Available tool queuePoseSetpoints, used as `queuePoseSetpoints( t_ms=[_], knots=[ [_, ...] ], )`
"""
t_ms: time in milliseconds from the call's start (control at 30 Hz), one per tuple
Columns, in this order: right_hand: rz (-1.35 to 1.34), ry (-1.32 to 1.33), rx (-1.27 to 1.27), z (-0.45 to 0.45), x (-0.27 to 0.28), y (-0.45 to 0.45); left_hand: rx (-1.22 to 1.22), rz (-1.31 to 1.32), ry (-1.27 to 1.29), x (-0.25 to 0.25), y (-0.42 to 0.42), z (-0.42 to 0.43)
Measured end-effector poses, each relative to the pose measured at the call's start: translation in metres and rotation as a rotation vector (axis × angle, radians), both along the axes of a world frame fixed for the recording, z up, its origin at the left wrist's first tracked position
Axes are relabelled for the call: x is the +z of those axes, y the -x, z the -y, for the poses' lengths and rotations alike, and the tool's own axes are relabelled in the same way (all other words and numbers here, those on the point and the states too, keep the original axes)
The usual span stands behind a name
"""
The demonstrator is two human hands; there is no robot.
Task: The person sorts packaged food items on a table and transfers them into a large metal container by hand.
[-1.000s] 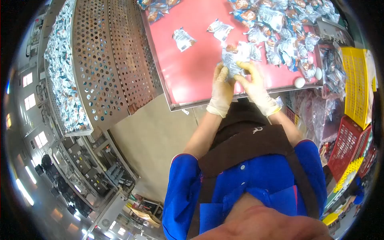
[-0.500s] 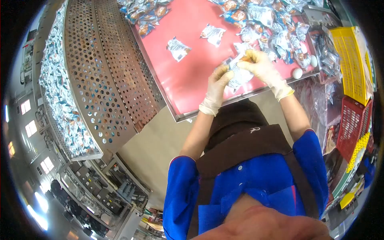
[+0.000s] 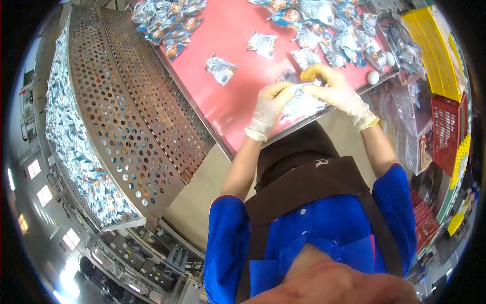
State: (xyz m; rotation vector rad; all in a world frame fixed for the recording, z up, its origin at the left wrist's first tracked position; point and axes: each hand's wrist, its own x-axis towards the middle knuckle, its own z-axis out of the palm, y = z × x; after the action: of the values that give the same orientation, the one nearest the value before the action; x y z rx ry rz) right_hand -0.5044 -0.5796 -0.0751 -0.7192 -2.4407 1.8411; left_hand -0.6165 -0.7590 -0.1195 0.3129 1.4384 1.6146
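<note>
A silvery foil packet [image 3: 302,106] is between my gloved hands, just over the near edge of the red work surface [image 3: 202,93]. Thumb and fingers of my left hand [image 3: 268,109] pinch its left side. My right hand [image 3: 341,96] grips its upper right edge, with the index finger curled above the thumb. Part of the packet is hidden by my fingers. Beyond my right hand lies another silvery packet [image 3: 305,58]. Two more packets, one on the left [image 3: 221,69] and one farther back [image 3: 262,44], lie apart on the red surface.
Piles of blue-and-silver packets cover the back left [image 3: 169,20] and back right [image 3: 349,40]. White balls [image 3: 373,77] sit at the right rim. A perforated metal bin [image 3: 116,101] full of packets stands on the left. Yellow [image 3: 430,55] and red [image 3: 448,129] crates stand on the right.
My hands, still on the packet, have drawn slightly nearer the table's front edge. The right index finger has lifted a little from the thumb. The whole view has shifted slightly.
</note>
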Motion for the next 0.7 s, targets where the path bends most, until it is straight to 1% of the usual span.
queuePoseSetpoints(
  t_ms=[67,167,267,367,467,567,600,667,700],
  knots=[
    [0.041,-0.08,0.168,-0.007,0.003,0.002,-0.077,-0.089,0.008,0.006,0.001,-0.001],
    [0.218,-0.13,0.359,-0.013,0.026,0.004,-0.196,-0.173,0.041,0.011,0.007,-0.001],
    [-0.158,-0.568,0.515,-0.016,0.009,-0.004,-0.284,-0.221,0.074,0.003,0.003,-0.006],
    [-0.152,-0.61,0.525,-0.024,0.012,-0.014,-0.314,-0.246,0.025,-0.009,-0.007,-0.019],
    [0.002,-0.417,0.561,-0.044,0.007,-0.029,-0.302,-0.328,0.069,-0.006,-0.022,-0.031],
    [-0.139,-0.515,0.459,-0.052,-0.008,-0.05,-0.169,-0.171,0.093,0.002,-0.041,-0.053],
    [-0.321,-0.782,0.397,-0.053,-0.016,-0.057,-0.188,-0.199,0.127,0.001,-0.045,-0.063],
    [-0.203,-1.183,0.481,-0.061,-0.019,-0.069,-0.225,-0.259,0.198,-0.008,-0.053,-0.087],
    [-0.133,-1.381,0.517,-0.068,-0.021,-0.076,-0.216,-0.235,0.218,-0.012,-0.06,-0.099]
  ],
)
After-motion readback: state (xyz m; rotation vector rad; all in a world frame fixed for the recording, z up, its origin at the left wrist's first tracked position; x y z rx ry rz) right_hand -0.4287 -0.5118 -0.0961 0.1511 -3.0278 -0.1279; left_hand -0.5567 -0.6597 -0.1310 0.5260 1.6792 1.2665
